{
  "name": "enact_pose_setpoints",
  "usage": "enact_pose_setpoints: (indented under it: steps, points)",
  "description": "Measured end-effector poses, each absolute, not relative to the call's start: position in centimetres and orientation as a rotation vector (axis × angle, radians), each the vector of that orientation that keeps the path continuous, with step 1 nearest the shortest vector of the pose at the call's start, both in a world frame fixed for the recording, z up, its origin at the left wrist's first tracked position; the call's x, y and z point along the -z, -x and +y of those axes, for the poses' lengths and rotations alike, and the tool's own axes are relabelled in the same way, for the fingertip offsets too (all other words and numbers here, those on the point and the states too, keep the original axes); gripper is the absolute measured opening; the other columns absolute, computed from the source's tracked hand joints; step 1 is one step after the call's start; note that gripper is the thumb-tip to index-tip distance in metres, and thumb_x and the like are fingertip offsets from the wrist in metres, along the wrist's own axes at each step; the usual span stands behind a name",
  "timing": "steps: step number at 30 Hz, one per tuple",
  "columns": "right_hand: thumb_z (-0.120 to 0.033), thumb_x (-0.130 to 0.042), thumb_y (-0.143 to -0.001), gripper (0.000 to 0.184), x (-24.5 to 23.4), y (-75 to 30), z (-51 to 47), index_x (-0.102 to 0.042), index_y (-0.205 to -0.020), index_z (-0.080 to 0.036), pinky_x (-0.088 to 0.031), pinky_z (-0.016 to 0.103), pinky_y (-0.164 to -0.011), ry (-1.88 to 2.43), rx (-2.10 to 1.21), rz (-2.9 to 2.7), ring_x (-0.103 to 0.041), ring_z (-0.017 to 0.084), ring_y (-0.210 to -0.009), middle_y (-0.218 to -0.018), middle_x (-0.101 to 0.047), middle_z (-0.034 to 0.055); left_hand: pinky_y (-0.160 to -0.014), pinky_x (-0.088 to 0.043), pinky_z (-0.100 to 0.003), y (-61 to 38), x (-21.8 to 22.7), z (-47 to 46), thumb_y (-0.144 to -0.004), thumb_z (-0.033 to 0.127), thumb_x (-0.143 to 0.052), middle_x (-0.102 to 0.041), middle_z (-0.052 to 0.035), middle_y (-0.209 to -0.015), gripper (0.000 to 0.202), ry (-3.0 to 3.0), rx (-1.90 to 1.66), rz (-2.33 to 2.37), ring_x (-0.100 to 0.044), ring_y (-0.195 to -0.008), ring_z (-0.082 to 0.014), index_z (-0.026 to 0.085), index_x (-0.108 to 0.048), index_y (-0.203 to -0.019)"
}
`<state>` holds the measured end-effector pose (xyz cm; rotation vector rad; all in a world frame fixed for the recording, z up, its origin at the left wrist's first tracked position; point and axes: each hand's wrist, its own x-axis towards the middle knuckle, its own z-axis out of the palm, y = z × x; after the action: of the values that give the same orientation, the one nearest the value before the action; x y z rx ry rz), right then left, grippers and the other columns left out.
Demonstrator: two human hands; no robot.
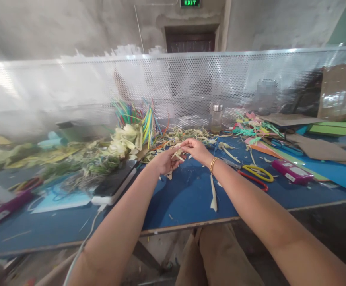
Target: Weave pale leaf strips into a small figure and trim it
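Both my hands meet over the blue table [187, 194], a little past its middle. My left hand [164, 159] is closed, its fingers pinching a small pale strip piece [177, 155]. My right hand [196, 149], with a gold bracelet at the wrist, is also closed and pinches the same pale piece from the other side. Just beyond the hands lies a heap of pale cut strips [187, 137]. A long pale strip [213, 194] lies on the table below my right wrist.
A phone on a white power bank [115, 183] lies left of my hands. Coloured strips [137, 117] stand behind a pale pile. Scissors with yellow and red handles [258, 174], a magenta box [292, 171], a glass jar [216, 118], cardboard and coloured paper lie right. A perforated metal screen [191, 83] backs the table.
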<state>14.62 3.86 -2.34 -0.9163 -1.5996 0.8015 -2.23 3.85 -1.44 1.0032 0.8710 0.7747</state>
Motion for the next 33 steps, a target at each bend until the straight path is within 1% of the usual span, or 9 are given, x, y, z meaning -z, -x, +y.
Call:
enact_pose_setpoints:
  steps: [3,5,10,15,18,23,27,30,33]
  points:
    - [-0.027,-0.072,-0.071,0.020,2.1,-15.0,3.9,-0.063,-0.086,-0.017,-0.051,0.028,-0.074,0.923,-0.768,-1.565,-0.065,0.013,-0.074,-0.080,-0.070,0.0022,-0.052,-0.050,-0.022,2.4,1.0,3.6,-0.078,0.047,-0.066,-0.072,-0.0046,-0.080,0.028,-0.953,-0.753,0.840,-0.065,-0.060,-0.0130,0.021,-0.066,-0.087]
    - [-0.028,-0.075,-0.067,0.025,2.0,-15.1,3.9,-0.063,-0.086,-0.017,-0.051,0.028,-0.072,0.938,-0.741,-1.519,-0.064,0.014,-0.072,-0.079,-0.069,0.0023,-0.052,-0.050,-0.021,2.5,0.8,3.4,-0.076,0.041,-0.069,-0.072,-0.0032,-0.079,0.023,-0.940,-0.795,0.857,-0.066,-0.062,-0.0132,0.022,-0.066,-0.088]
    - [-0.025,-0.075,-0.065,0.025,2.1,-14.7,3.8,-0.062,-0.085,-0.017,-0.052,0.028,-0.068,0.947,-0.752,-1.520,-0.065,0.014,-0.070,-0.076,-0.070,0.0025,-0.051,-0.048,-0.019,2.1,0.9,3.0,-0.073,0.029,-0.073,-0.070,-0.0008,-0.077,0.020,-0.997,-0.822,0.870,-0.064,-0.060,-0.0109,0.023,-0.065,-0.090]
    - [-0.025,-0.072,-0.067,0.023,2.4,-14.5,3.9,-0.062,-0.087,-0.018,-0.051,0.028,-0.069,0.936,-0.762,-1.500,-0.064,0.014,-0.070,-0.075,-0.068,0.0013,-0.047,-0.043,-0.018,1.8,1.1,3.2,-0.066,0.020,-0.075,-0.065,0.0029,-0.066,0.021,-1.005,-0.831,0.907,-0.060,-0.054,-0.0089,0.021,-0.061,-0.082]
    - [-0.028,-0.073,-0.065,0.029,2.3,-14.8,4.3,-0.060,-0.088,-0.017,-0.050,0.028,-0.068,0.928,-0.766,-1.435,-0.062,0.013,-0.068,-0.072,-0.066,-0.0003,-0.046,-0.041,-0.017,1.7,0.9,3.2,-0.066,0.018,-0.074,-0.061,0.0040,-0.058,0.018,-0.992,-0.809,0.916,-0.056,-0.049,-0.0080,0.020,-0.060,-0.077]
    - [-0.030,-0.075,-0.062,0.031,2.1,-15.2,4.6,-0.060,-0.086,-0.017,-0.049,0.027,-0.067,0.961,-0.703,-1.380,-0.060,0.013,-0.066,-0.071,-0.065,-0.0005,-0.045,-0.039,-0.018,1.7,0.7,3.0,-0.068,0.018,-0.074,-0.063,0.0008,-0.062,0.016,-0.995,-0.764,0.899,-0.055,-0.048,-0.0077,0.018,-0.060,-0.076]
    - [-0.038,-0.071,-0.069,0.025,2.0,-15.5,4.4,-0.061,-0.079,-0.018,-0.049,0.027,-0.068,1.023,-0.781,-1.392,-0.062,0.013,-0.068,-0.073,-0.067,0.0016,-0.046,-0.041,-0.019,1.8,0.8,3.3,-0.071,0.023,-0.074,-0.065,-0.0002,-0.066,0.016,-0.980,-0.881,0.875,-0.059,-0.053,-0.0095,0.019,-0.062,-0.082]
    - [-0.050,-0.063,-0.078,0.033,2.0,-15.4,4.2,-0.062,-0.071,-0.018,-0.048,0.027,-0.062,1.097,-0.904,-1.469,-0.061,0.014,-0.063,-0.067,-0.067,0.0030,-0.048,-0.042,-0.019,1.9,1.0,3.6,-0.073,0.025,-0.074,-0.063,-0.0005,-0.064,0.015,-1.003,-0.965,0.852,-0.061,-0.058,-0.0110,0.019,-0.062,-0.081]
    - [-0.042,-0.067,-0.076,0.024,2.2,-15.1,3.9,-0.065,-0.072,-0.018,-0.048,0.027,-0.061,1.055,-0.928,-1.577,-0.061,0.014,-0.061,-0.066,-0.067,0.0024,-0.048,-0.040,-0.020,2.0,1.3,3.7,-0.069,0.022,-0.077,-0.063,-0.0004,-0.065,0.017,-1.101,-0.936,0.840,-0.058,-0.055,-0.0097,0.018,-0.063,-0.078]
